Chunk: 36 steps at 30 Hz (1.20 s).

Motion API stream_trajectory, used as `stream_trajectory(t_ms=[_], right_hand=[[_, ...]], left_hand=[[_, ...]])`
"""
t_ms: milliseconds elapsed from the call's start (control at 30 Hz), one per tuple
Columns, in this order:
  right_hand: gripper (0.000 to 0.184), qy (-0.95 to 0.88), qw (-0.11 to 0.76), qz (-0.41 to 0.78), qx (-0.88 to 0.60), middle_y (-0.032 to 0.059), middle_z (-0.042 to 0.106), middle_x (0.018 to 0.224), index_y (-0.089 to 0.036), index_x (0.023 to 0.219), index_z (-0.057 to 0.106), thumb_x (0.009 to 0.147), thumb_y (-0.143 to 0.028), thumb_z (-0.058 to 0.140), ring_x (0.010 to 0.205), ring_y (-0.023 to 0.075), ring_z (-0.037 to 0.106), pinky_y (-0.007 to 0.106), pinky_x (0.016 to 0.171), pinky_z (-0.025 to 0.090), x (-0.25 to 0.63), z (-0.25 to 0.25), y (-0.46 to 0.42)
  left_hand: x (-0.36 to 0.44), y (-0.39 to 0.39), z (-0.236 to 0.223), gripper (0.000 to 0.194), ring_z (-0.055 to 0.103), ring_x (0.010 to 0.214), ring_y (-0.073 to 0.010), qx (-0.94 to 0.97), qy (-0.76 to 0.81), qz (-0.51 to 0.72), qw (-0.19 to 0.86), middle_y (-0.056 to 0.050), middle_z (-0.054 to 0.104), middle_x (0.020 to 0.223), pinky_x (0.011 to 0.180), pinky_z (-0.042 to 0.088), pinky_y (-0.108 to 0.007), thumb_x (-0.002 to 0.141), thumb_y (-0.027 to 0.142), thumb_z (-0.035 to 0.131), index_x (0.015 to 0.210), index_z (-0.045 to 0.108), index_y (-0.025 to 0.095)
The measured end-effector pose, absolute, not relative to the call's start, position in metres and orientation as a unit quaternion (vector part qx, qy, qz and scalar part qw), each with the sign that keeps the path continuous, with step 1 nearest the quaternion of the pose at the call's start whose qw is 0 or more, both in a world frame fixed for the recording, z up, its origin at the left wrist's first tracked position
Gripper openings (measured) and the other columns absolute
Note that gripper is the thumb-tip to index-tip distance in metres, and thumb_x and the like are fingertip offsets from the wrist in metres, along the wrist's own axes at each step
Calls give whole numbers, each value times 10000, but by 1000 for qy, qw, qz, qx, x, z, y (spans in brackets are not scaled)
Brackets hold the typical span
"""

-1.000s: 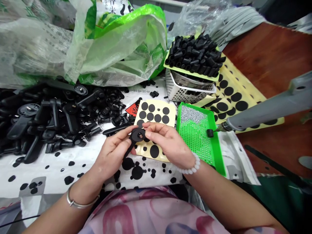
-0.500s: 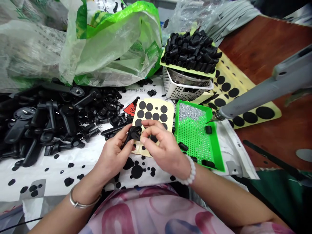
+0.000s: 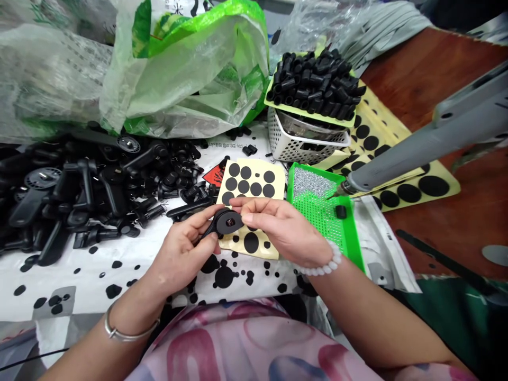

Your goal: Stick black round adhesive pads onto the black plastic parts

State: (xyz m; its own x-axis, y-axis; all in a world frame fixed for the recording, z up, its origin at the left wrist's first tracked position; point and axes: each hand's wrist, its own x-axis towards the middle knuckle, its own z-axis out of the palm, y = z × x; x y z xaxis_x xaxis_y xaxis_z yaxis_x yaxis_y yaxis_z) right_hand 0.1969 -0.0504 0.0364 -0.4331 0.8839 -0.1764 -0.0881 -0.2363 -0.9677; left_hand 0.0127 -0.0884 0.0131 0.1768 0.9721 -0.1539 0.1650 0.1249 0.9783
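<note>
My left hand (image 3: 184, 248) grips a black plastic handle part (image 3: 223, 223) by its arm, with the round end pointing right. My right hand (image 3: 278, 225) pinches that round end between thumb and fingers. Both hands hover over a pale yellow sticker sheet (image 3: 260, 180) that carries several round black pads. A silver bangle sits on my left wrist and a white bead bracelet on my right.
A heap of black plastic handle parts (image 3: 79, 190) lies at the left. A green perforated tray (image 3: 321, 209) stands right of the sheet. Behind it a white basket (image 3: 305, 145) carries a tray of black tubes (image 3: 315, 84). A grey power tool (image 3: 420, 145) reaches in from the right. Plastic bags (image 3: 159, 69) lie at the back.
The black part has been turned so that its round end lies flatter and faces up. My right hand has shifted slightly right along that end.
</note>
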Motion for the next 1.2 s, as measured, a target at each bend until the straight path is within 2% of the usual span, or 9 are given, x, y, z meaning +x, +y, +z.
stream_trajectory(t_ms=[267, 600, 800, 1000, 1200], right_hand=[[117, -514, 357, 666, -406, 27, 649, 786, -209, 634, 635, 749, -229, 627, 1177, 195, 515, 372, 1013, 342, 194, 33, -51], [126, -554, 346, 630, -420, 42, 673, 904, -204, 650, 619, 773, -229, 607, 1164, 194, 522, 366, 995, 352, 195, 33, -56], [123, -562, 333, 614, -443, 82, 655, 1039, -179, 662, 617, 766, -243, 611, 1140, 215, 539, 377, 947, 386, 193, 35, -57], [104, -577, 340, 594, -445, 81, 651, 1038, -177, 677, 597, 774, -215, 593, 1155, 199, 527, 372, 986, 358, 190, 31, -59], [90, -587, 372, 546, -468, 96, 620, 1100, -181, 706, 598, 784, -224, 585, 1130, 206, 537, 399, 979, 374, 184, 23, -64]], left_hand=[[12, -91, 16, 556, 526, 590, -121, 556, 521, 367, 534, 25, 611, 615, 586, 426, -231, 797, 183, 544, 1342, 483, 88], [14, -93, 18, 569, 543, 599, -125, 549, 500, 377, 553, 21, 609, 633, 576, 443, -229, 775, 162, 550, 1334, 482, 81], [13, -96, 18, 549, 553, 640, -121, 553, 472, 401, 557, 12, 620, 672, 627, 475, -226, 776, 191, 586, 1308, 501, 81], [16, -96, 13, 480, 507, 539, -98, 553, 522, 402, 510, 34, 583, 589, 514, 442, -194, 830, 311, 583, 1258, 561, 95], [18, -96, 9, 457, 509, 490, -87, 547, 546, 412, 483, 42, 581, 568, 485, 439, -186, 828, 300, 573, 1231, 578, 85]])
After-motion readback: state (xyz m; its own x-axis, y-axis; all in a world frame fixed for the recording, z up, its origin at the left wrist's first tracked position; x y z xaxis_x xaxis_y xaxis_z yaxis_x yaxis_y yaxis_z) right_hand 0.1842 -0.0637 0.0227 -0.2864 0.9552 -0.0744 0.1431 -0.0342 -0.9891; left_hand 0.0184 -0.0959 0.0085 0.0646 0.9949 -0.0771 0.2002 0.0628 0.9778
